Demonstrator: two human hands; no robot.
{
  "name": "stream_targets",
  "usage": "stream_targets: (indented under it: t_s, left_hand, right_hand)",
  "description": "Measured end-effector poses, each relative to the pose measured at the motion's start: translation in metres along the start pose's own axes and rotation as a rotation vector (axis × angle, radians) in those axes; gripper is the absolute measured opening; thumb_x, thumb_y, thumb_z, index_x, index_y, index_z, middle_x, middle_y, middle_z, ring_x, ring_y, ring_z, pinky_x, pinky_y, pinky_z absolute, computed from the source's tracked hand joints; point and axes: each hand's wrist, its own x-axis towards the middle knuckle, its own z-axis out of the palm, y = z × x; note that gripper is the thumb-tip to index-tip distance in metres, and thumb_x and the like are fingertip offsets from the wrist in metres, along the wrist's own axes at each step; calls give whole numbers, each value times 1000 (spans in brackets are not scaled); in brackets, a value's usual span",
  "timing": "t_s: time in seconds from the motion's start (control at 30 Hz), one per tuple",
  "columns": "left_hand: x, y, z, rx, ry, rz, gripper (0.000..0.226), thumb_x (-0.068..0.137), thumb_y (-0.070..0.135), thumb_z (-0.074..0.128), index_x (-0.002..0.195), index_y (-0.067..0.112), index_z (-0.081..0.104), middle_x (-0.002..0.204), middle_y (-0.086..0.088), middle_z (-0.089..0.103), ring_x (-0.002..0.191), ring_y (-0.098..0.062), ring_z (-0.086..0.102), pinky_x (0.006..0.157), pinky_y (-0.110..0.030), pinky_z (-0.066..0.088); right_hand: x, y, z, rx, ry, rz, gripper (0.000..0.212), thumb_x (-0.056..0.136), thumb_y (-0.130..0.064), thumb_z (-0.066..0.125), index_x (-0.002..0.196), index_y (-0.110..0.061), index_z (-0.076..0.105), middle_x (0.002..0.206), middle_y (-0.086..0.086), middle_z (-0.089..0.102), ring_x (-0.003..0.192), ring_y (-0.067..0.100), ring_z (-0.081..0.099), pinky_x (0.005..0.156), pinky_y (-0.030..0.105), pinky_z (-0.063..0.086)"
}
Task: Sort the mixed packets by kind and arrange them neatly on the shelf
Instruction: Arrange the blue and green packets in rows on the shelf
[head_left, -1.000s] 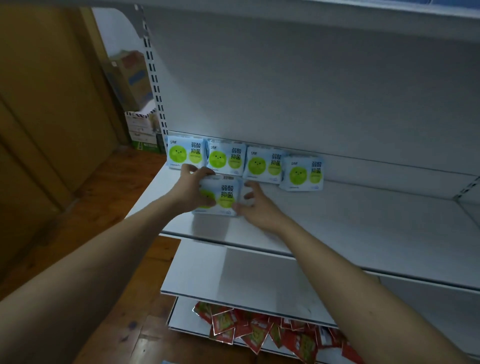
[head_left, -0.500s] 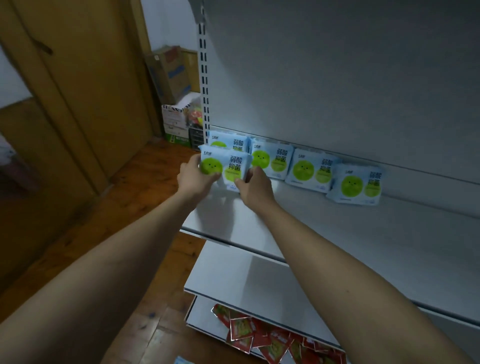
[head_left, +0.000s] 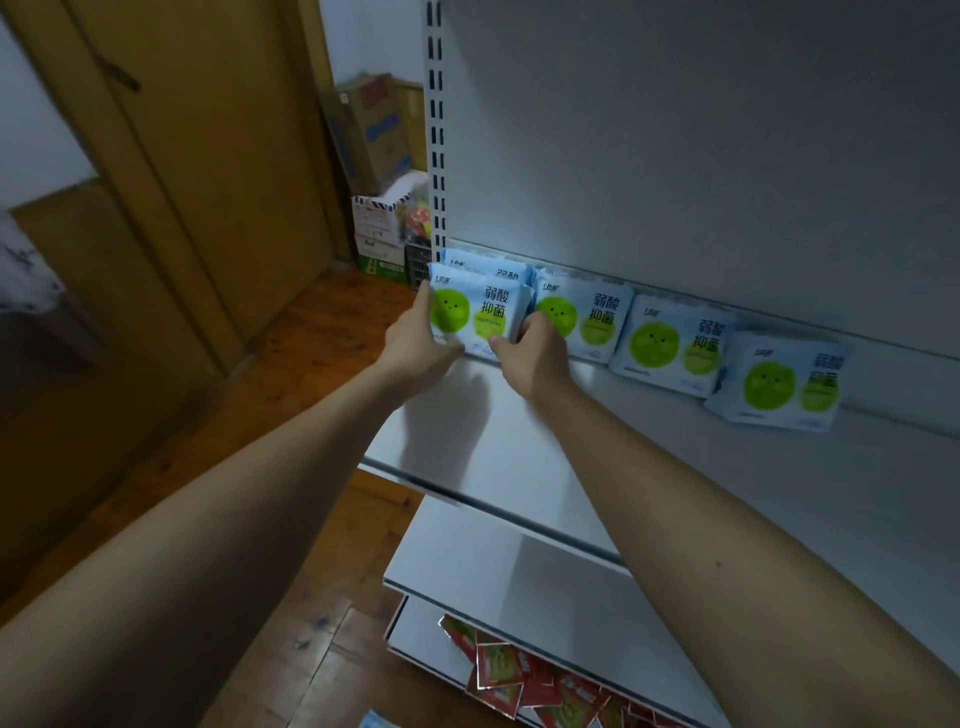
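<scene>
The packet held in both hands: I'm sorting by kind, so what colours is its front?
Pale blue packet with two green circles, clearest in the head view.

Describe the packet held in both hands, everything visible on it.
The held packet is a soft, light-blue plastic pack printed with a large green smiley circle, a smaller green circle and dark Chinese characters. It stands upright at the left end of the shelf, in front of another like packet. The left hand and right hand grip its sides.
</scene>
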Motion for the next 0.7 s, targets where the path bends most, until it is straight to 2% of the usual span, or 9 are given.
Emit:
stream_targets:
  t_s: [0.1,0.17,0.2,0.27,0.33,0.4,0.47,0.57,0.7]
  left_hand:
    - [-24,4,-5,120,92,-66,75,90,20,63,153,17,22,150,-11,39,141,-32,29,116,-45,26]
    - [-48,3,-6,179,91,-93,76,92,25,59,155,20,16,157,-7,27,146,-31,15,118,-48,20]
    - [-61,4,-7,222,79,-84,73,93,28,58,154,21,19,157,-6,27,145,-30,14,116,-48,21]
    - [-85,5,-11,320,48,-75,64,93,34,55,151,23,28,153,-5,33,143,-28,18,112,-48,27]
    - [-109,10,-18,408,36,-61,54,95,40,51,145,26,39,149,-5,38,140,-26,24,109,-48,31]
    - [-131,12,-27,460,39,-42,47,95,45,48,138,27,46,143,-4,45,135,-25,30,105,-46,35]
    - [-153,9,-38,479,53,-41,43,95,48,46,131,28,52,137,-3,49,130,-24,36,102,-44,39]
    - [-186,4,-56,456,71,-45,40,95,51,44,124,28,59,130,0,56,122,-22,45,97,-42,45]
    - [-241,-5,-87,383,95,-28,40,92,57,44,115,29,62,113,3,64,99,-18,59,83,-41,56]
  right_hand:
    - [-15,1,-8,-16,-37,52,40,86,-28,69,111,1,54,109,18,65,96,35,66,74,32,49]
    - [-34,4,-14,36,-85,137,33,87,-31,65,107,-11,49,110,16,63,95,35,67,84,44,55]
    - [-45,5,-16,81,-107,179,26,88,-33,64,100,-16,48,109,14,64,91,33,68,85,47,56]
    - [-71,3,-23,140,-127,209,16,89,-31,61,87,-23,48,100,10,66,77,29,67,81,47,58]
    - [-94,-4,-32,111,-151,174,12,91,-30,57,82,-24,52,93,5,69,79,26,66,74,42,58]
    - [-117,-13,-41,68,-194,134,12,93,-29,53,86,-20,58,87,1,69,82,22,65,67,33,51]
    - [-141,-22,-48,42,-233,99,18,95,-29,51,91,-14,61,81,1,69,77,21,64,68,33,48]
    - [-185,-39,-53,-29,-260,42,25,96,-31,52,88,-11,63,79,4,69,68,19,59,66,32,47]
    - [-249,-57,-52,-165,-252,-48,30,95,-35,52,81,-12,64,78,7,68,75,24,62,71,36,51]
